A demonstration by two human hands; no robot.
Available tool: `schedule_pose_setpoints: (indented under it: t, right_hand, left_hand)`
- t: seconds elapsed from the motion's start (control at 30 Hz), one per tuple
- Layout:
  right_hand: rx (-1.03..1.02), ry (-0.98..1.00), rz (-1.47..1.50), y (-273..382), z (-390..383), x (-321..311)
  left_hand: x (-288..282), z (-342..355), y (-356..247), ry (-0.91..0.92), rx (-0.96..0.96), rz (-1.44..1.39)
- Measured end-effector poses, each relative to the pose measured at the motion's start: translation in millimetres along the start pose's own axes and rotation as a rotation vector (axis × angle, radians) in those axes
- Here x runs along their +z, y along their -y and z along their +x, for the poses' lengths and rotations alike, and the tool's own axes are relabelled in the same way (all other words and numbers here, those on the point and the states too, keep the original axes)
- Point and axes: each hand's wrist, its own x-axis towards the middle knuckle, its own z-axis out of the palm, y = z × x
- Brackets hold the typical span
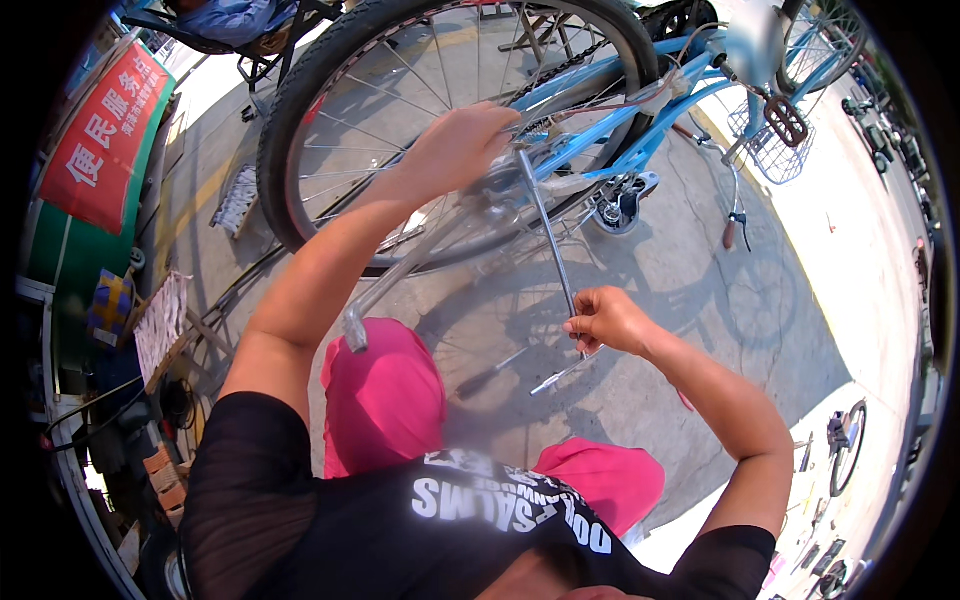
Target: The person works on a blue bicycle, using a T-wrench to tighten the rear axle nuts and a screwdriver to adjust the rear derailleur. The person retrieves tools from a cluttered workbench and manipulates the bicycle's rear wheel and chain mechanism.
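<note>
A blue bicycle (575,152) stands in front of me, its spoked wheel with a black tyre (275,165) closest. My left hand (455,150) is at the wheel's hub area, fingers curled; what they grip is hidden. In my right hand (610,320), thumb and fingers pinch the near end of a T-handle wrench (545,220), a long metal rod with a short crosspiece. The rod's far end reaches the hub, just beside my left fingers. A grey bent metal bar (395,275), blurred, slants from the hub toward my left knee.
A pedal (785,120) and a wire basket (780,150) show at the far right. Left are a red banner (105,140), a woven-top stool (163,325) and bricks (163,478). Tools and a loose tyre (850,450) lie on sunlit ground to the right.
</note>
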Motion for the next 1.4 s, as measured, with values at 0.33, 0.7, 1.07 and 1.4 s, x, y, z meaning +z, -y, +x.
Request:
schedule_pose_setpoints:
  t: [0.33,0.7,1.07,1.4]
  right_hand:
    - [-0.192,-0.333,-0.106,-30,38,39]
    - [-0.284,-0.549,-0.117,-78,39,25]
    - [0.038,-0.605,-0.635,-246,8,35]
    - [-0.04,-0.492,-1.028,-225,77,41]
  left_hand:
    - [24,13,5,0.312,-0.169,0.172]
    - [31,9,5,0.15,-0.235,-0.072]
    - [50,-1,3,-0.027,-0.291,-0.114]
    - [39,-1,-13,-0.057,-0.388,-0.271]
